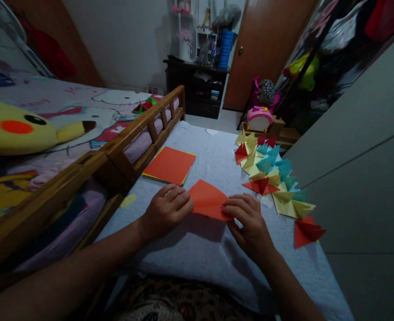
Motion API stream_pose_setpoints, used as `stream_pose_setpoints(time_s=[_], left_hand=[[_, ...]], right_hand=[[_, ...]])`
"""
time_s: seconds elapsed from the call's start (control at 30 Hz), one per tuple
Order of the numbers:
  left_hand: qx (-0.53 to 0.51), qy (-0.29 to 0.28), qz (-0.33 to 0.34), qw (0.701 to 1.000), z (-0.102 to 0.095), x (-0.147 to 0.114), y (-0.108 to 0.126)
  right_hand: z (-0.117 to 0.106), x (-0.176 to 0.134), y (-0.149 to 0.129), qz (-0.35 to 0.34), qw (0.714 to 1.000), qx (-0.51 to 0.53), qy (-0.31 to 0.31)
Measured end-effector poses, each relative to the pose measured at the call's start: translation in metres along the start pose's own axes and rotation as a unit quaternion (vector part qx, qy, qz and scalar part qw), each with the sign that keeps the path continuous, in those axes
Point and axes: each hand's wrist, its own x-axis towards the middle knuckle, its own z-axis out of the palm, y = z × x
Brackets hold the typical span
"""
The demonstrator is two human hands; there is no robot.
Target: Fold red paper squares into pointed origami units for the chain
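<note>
Two bare hands hold an orange-red paper sheet (207,200) just above a pale blue-grey cloth (213,154); take the sheet as the middle of a clock face. The sheet is bowed, with a shadow beneath it.

The left hand (168,209), at 9 o'clock, grips the sheet's left end, fingers close together; its thumb is hidden. The right hand (248,218), near 4 o'clock, pinches the right end, fingers curled over the top and thumb below.

Between 10 and 11 o'clock, near the left hand, lies a stack of square paper (170,164), orange-red on top, with yellow showing at the edges. From 1 o'clock round past 3, folded paper pieces (265,165) in pale yellow, turquoise and red crowd together, several overlapping. One red folded piece (306,232) sits at the near end of this group.

A wooden rail (146,121) runs from 9 to nearly 12 o'clock. Beyond it, toward 10, a yellow plush toy (12,127) rests on a patterned bedcover (93,101). Farther off stand a dark cabinet (197,100) near 12 and a brown door (263,49) between 12 and 1.
</note>
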Motion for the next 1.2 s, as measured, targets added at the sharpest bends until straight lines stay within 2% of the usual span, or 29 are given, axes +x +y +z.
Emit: stream_pose_setpoints(time_s=[0.13,0.23,0.33,0.5,0.63,0.73,0.83,0.97,1.1,1.2], left_hand=[[-0.01,0.058,0.008,0.998,-0.011,0.003,-0.005],[-0.052,0.082,0.05,0.994,-0.018,0.001,-0.006],[-0.109,0.064,0.104,0.987,-0.015,-0.001,0.001],[-0.163,-0.009,0.135,0.977,0.01,-0.006,0.023],[-0.201,-0.108,0.094,0.969,0.025,-0.008,0.035],[-0.241,-0.145,0.057,0.958,0.03,-0.008,0.038],[-0.25,-0.158,0.018,0.955,0.032,-0.008,0.038],[-0.252,-0.155,-0.031,0.955,0.032,-0.007,0.039],[-0.279,-0.145,-0.075,0.946,0.029,-0.008,0.044],[-0.317,-0.148,-0.153,0.924,0.026,-0.006,0.047]], right_hand=[[-0.003,0.004,-0.01,-0.033,0.996,-0.068,0.039],[-0.001,0.001,-0.005,-0.05,0.994,-0.081,0.057],[0.005,-0.007,0.009,-0.053,0.994,-0.077,0.055],[0.013,-0.025,0.028,-0.012,0.999,-0.051,-0.006],[0.011,-0.032,0.029,0.049,0.992,-0.036,-0.107],[0.006,-0.03,0.024,0.086,0.979,-0.077,-0.169],[0.002,-0.024,0.014,0.102,0.968,-0.104,-0.205],[0.002,-0.018,0.004,0.079,0.965,-0.038,-0.247],[0.004,-0.015,0.003,0.082,0.965,0.034,-0.248],[0.006,-0.013,0.007,0.114,0.961,0.071,-0.241]])
